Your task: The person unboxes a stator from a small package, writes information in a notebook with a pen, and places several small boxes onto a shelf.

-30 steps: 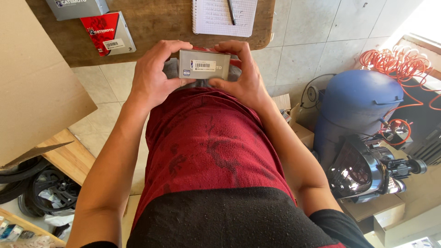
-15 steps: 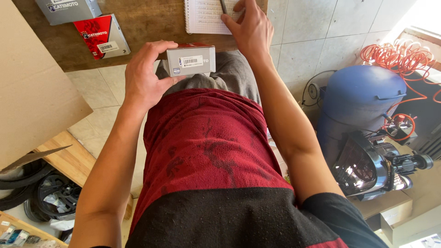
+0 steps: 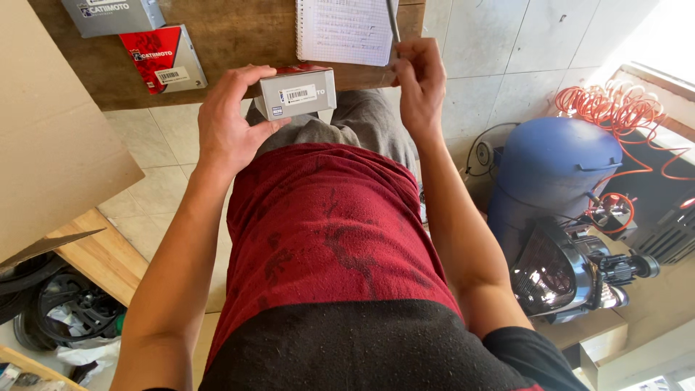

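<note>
My left hand [image 3: 230, 119] holds a small grey box [image 3: 297, 93] with a white barcode label, lifted in front of my waist at the edge of the wooden table [image 3: 232, 43]. My right hand [image 3: 420, 83] is closed on a dark pen [image 3: 393, 20] whose shaft lies over a spiral notepad [image 3: 346, 30] on the table. The two hands are apart, and the box is in the left hand only.
A red and grey box [image 3: 163, 58] and a grey box [image 3: 112, 14] lie on the table at the left. A large cardboard sheet [image 3: 51, 137] leans at the left. A blue compressor tank [image 3: 554, 170] with an orange coiled hose [image 3: 615, 108] stands on the tiled floor at the right.
My right hand let go of the grey box, reached up to the notepad and closed on the pen. The left hand kept the box and shifted it slightly left.
</note>
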